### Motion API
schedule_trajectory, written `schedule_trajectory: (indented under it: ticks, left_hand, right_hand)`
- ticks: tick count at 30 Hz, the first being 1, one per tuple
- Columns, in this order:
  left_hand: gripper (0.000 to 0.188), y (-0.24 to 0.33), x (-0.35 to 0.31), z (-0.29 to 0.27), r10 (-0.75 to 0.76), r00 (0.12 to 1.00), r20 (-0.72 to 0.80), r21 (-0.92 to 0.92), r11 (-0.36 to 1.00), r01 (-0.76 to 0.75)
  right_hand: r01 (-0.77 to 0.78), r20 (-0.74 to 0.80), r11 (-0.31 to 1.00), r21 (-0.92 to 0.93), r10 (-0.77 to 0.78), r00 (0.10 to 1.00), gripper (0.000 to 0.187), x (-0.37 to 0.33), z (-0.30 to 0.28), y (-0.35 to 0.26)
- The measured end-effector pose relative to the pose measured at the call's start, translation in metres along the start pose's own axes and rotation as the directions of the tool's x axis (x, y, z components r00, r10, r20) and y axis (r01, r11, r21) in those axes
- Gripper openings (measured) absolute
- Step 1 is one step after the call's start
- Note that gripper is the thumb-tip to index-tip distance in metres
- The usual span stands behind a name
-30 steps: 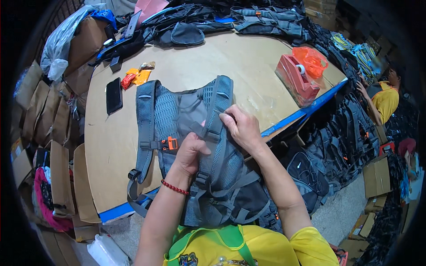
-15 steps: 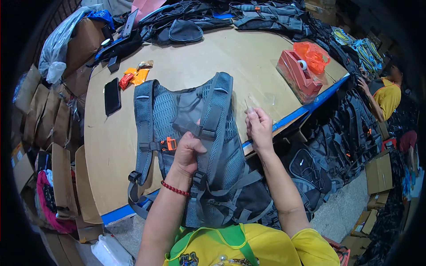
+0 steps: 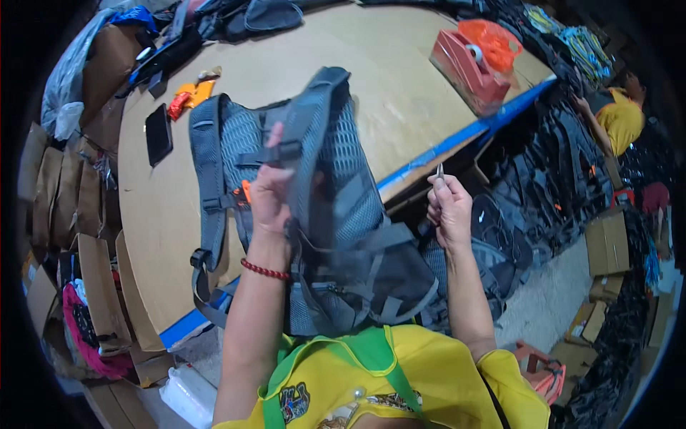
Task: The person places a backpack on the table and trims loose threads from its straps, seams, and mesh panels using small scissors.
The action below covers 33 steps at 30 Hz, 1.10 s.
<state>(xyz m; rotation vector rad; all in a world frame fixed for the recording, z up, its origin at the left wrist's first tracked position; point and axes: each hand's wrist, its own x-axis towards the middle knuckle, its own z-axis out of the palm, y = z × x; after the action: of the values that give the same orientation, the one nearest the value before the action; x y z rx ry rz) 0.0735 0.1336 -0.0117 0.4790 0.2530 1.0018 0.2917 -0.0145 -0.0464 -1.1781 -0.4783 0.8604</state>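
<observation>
A grey backpack (image 3: 348, 187) lies back panel up, over the table's near edge and towards my lap. My left hand (image 3: 270, 196), a red bead bracelet on its wrist, is at the raised right-hand shoulder strap (image 3: 314, 136). Its index finger points up behind the chest webbing, and its thumb lies towards the strap; part of the hand is hidden. An orange buckle (image 3: 246, 190) shows just left of this hand. Off the table's edge, right of the backpack, my right hand (image 3: 450, 207) is closed on a small pointed metal tool (image 3: 439, 171), its tip upward.
A phone (image 3: 158, 134) and orange and red packets (image 3: 191, 96) lie on the table's left. A red tape dispenser (image 3: 468, 75) stands at its right, beside an orange plastic bag (image 3: 493, 43). Backpacks (image 3: 550, 171) are piled at right, near another person (image 3: 620, 121). Cardboard boxes (image 3: 100, 293) stand left.
The right-hand shoulder strap has been lifted off the panel, and my left index finger has straightened. My right hand has moved right, away from the backpack, with the metal tool. The view has shifted.
</observation>
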Motion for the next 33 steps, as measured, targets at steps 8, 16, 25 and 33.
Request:
schedule_trajectory:
  ticks: [8,16,25,33]
  left_hand:
    - [0.063,0.005,0.005,-0.017,0.012,0.994,0.112,-0.03,1.0,-0.008]
    - [0.066,0.004,0.009,-0.032,-0.011,0.974,0.227,-0.152,0.987,0.046]
    - [0.038,0.012,0.007,-0.024,-0.051,0.999,-0.005,-0.1,0.994,0.05]
    - [0.049,0.02,-0.064,0.036,-0.122,0.984,-0.129,0.506,0.845,0.171]
  right_hand:
    - [-0.197,0.039,0.976,-0.096,0.201,0.979,0.021,-0.078,-0.045,0.028]
    - [-0.304,0.233,0.931,0.204,0.255,0.938,0.031,-0.127,-0.038,0.024]
    - [-0.287,0.094,0.861,0.42,0.274,0.957,0.021,-0.121,-0.008,0.014]
    - [-0.241,-0.025,0.847,0.475,0.286,0.958,0.017,-0.104,0.016,-0.005]
